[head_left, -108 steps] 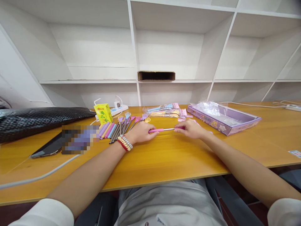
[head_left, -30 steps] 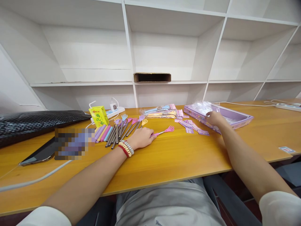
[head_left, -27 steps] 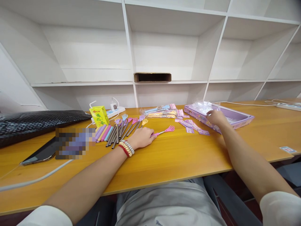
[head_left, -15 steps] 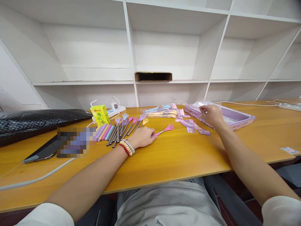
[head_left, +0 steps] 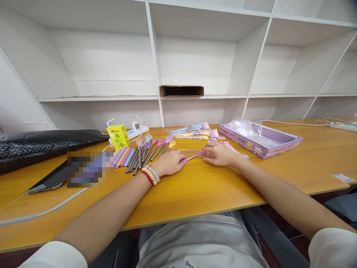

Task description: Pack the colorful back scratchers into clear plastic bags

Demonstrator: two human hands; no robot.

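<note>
the left hand (head_left: pixel 171 162) gripped the handle end of the pink scratcher (head_left: pixel 192 158), while the right hand (head_left: pixel 219 153) seemed to pinch the clear film (head_left: pixel 191 151) close by the scratcher's head; whether the tines were inside the film could not be told. the scratcher was on the near side of the purple tray (head_left: pixel 248 145), off to its left, just above or on the desk (head_left: pixel 195 193). doing this step well probably called for a steady handle, a level shaft and film held loose and smooth near the tines, since their splayed tips might snag or tear it.

the scratcher's long axis ran mostly sideways, slanting slightly, with the head pointing toward the tray and the handle away from it. the bagged scratchers (head_left: pixel 195 133) lay just left of the tray; the loose scratchers (head_left: pixel 141 156) lay well left of it.
</note>
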